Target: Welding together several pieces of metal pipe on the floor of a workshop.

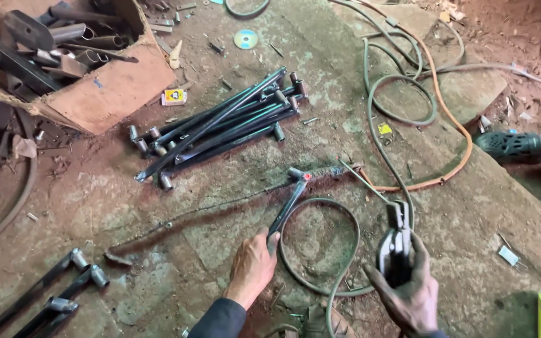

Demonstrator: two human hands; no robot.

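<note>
A dark metal bar with a short tube at its glowing far end lies on the ground, apparently beside a thin welding rod clamped in a black holder.

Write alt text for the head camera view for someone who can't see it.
A person's left hand steadies a dark metal bar on the dirt floor while the right hand holds a welding clamp with its rod nearby. A pile of similar bars lies beyond.
</note>
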